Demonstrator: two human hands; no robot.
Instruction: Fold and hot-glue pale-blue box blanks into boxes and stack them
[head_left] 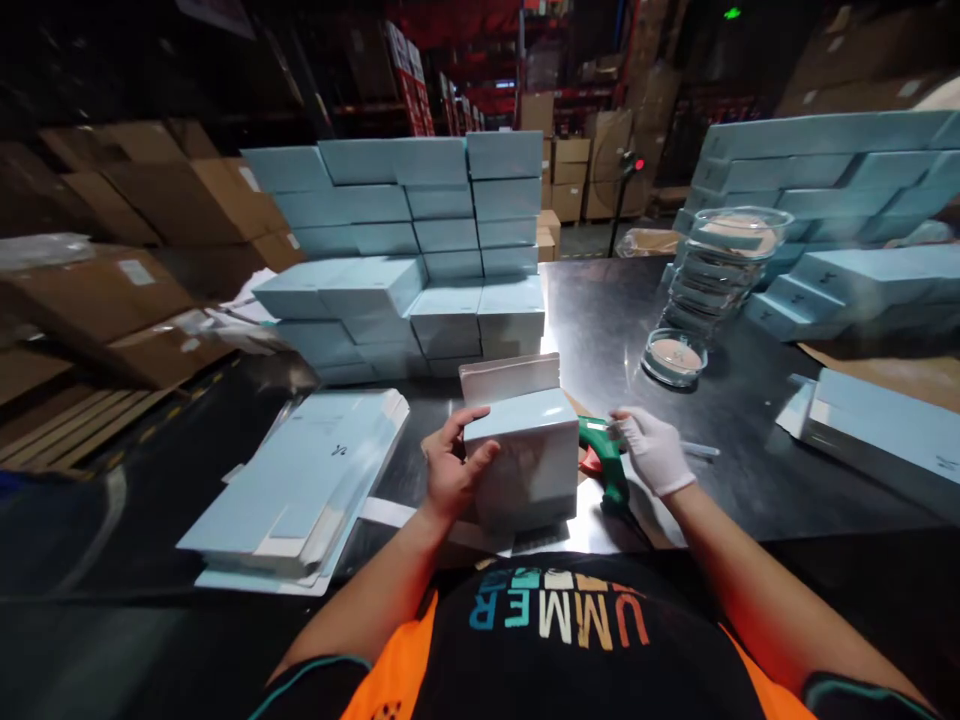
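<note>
My left hand (457,462), bare, grips the left side of a light blue cardboard box (525,460), thumb on the near face and fingers over the top edge. A raised flap (510,376) stands at the box's far side. Just right of the box lies a green gun-shaped tool (611,465) with a red part, resembling a hot glue gun. My right hand (654,450), in a white glove, is at the tool's upper end with fingers pinched together; what they hold is unclear. A thin pale stick (701,450) shows beyond that hand.
Flattened blue cartons (300,480) are piled at left, with more (892,420) at right. Stacked blue boxes (435,230) wall off the table's back left; others (832,180) fill the back right. Round clear containers (724,270) rise in a leaning stack behind a single one (675,357).
</note>
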